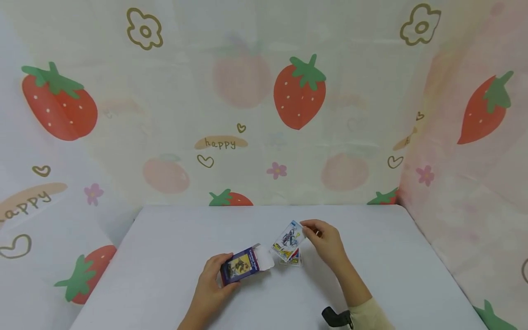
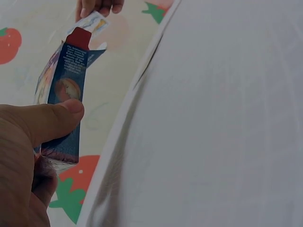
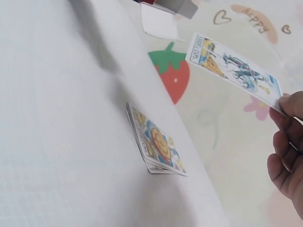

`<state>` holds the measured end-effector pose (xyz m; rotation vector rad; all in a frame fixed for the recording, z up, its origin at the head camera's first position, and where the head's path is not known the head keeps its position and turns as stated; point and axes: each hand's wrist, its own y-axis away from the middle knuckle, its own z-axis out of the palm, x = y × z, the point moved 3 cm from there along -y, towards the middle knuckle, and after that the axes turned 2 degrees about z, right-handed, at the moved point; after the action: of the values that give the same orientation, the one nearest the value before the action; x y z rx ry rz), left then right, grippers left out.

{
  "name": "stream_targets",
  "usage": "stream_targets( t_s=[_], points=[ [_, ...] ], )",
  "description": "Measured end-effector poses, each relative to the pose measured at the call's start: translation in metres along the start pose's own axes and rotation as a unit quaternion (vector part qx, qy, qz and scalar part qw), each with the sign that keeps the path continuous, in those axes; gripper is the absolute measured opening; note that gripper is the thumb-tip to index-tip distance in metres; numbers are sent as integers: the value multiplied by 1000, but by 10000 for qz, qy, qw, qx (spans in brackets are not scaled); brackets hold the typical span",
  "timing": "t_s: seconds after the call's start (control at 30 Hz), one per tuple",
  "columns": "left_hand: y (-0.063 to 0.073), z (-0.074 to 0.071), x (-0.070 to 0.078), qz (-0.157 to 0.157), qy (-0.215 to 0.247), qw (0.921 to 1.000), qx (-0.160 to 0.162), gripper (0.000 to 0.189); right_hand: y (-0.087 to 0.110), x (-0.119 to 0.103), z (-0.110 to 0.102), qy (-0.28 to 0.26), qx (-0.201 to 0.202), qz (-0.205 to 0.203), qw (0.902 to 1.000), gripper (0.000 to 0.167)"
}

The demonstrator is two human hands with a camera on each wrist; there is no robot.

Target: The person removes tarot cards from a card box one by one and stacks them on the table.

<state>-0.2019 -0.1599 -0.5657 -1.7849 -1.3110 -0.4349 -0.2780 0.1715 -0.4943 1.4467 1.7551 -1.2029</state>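
One card (image 1: 289,240) pinched near a corner between thumb and finger of the right hand (image 1: 327,245), other fingers loosely bent, raised above a small pile of cards (image 3: 156,139) on the white table (image 1: 165,256) and just beside the opened end of the card box (image 1: 240,266); best, probably, to grip only that edge, lightly, so as not to crease the face, and to move slowly past the loose white flap (image 1: 264,258), a likely snag. Box held by the left hand (image 1: 210,284), thumb along one narrow side, fingers round the opposite one; no need to squeeze harder, thin cardboard being apt to buckle. Tilt the mouth slightly upward in case of cards inside, the interior being hidden. Square the pile too, judging by its slightly fanned edges, before adding or lifting anything. As for counts: two hands; one box; one white flap and one red tab (image 2: 80,39) at the mouth; one card in the air; one pile, apparently at least two cards deep, exact number impossible to tell; one black strap-like piece (image 1: 336,317) near the right wrist; two gold flower outlines (image 1: 144,29) high on the backdrop (image 1: 185,91)
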Motion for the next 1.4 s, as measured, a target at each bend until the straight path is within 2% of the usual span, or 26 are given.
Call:
stream_targets(
  t_s=[0.33,0.57,0.87,1.23,1.4],
  points=[
    [2,0,-1,23,-1,10000,58,81,-18,9,-1,249,-187,-60,9995,15],
    [2,0,-2,-118,156,9998,-54,80,-30,17,5,321,-373,10,9988,15],
    [1,-1,-2,-31,94,9999,24,82,-42,27,18,483,-754,276,9956,15],
    [2,-1,-2,-2,79,10000,51,82,-50,43,31,634,-1136,418,9906,13],
    [1,-1,-3,-26,68,10000,59,82,-51,51,33,645,-1194,587,9890,13]
  ],
)
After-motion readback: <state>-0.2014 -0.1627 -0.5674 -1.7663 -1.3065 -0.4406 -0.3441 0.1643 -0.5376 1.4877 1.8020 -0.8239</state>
